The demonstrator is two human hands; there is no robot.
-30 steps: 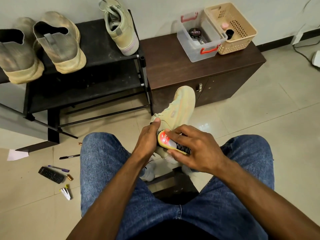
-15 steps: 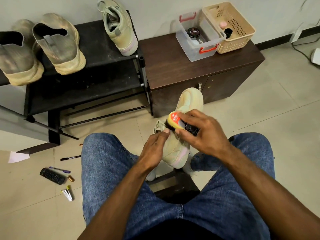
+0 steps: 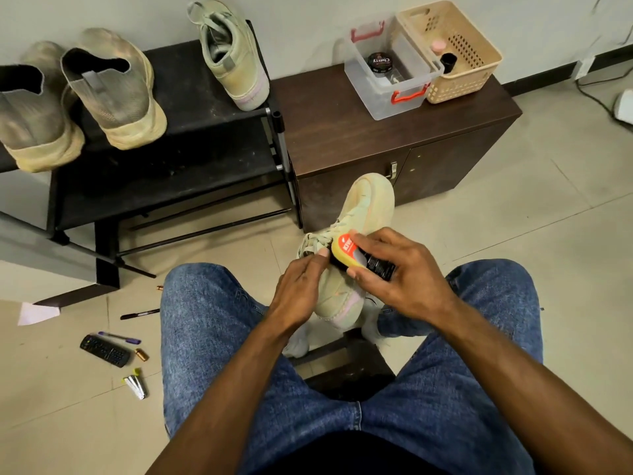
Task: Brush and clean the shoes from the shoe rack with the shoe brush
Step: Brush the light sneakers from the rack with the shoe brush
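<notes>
Shoe in hand: I see a pale green lace-up sneaker (image 3: pixel 356 234), pinkish sole edge, toe pointing away, held above my knees in front of the cabinet's lower front edge.
Left hand (image 3: pixel 301 293): fingers curled round the shoe's near side, thumb by the laces.
Right hand (image 3: pixel 400 279): pinching the shoe brush (image 3: pixel 356 255), yellow back with a red label, bristles against the laces.
Shoe rack (image 3: pixel 191 108): matching sneaker (image 3: pixel 233 53) at the top shelf's right edge, two dusty grey shoes (image 3: pixel 113 90) at its left.

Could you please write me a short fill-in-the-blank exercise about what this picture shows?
1. The right hand grips the shoe ____.
2. The left hand steadies a pale ____ over the lap.
3. ____ shoes stand on the black shoe rack.
4. The clear box sits on the brown ____.

Answers: brush; shoe; three; cabinet
</notes>
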